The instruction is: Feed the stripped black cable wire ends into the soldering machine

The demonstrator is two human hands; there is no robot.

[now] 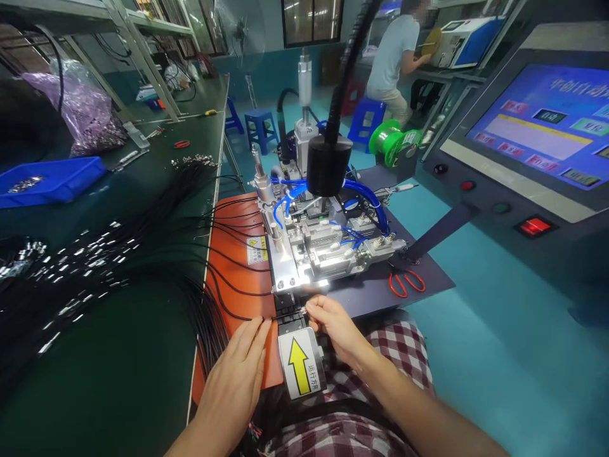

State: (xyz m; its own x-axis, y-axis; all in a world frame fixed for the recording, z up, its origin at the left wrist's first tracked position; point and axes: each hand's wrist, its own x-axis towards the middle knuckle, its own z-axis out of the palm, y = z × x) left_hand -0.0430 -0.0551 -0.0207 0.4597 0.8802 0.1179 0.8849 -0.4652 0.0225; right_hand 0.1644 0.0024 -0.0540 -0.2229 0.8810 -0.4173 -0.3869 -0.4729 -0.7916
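My left hand [242,355] rests at the right edge of the orange board [233,254], its fingers together on a black cable [238,317] that runs toward the machine's track. Across the track, my right hand [333,320] pinches the cable's small end beside the black holder [290,317]; the end is mostly hidden by the fingertips. Just below lies a white plate with a yellow arrow [299,365]. Beyond both hands stands the metal machine [323,241] with blue tubes, and several black cables lead into its left side.
Bundles of black cables [162,216] and a blue tray [57,181] lie on the green table at left. Red-handled scissors [406,284] rest right of the machine. A screen panel [547,120] stands at right; a seated person [392,63] works at the back.
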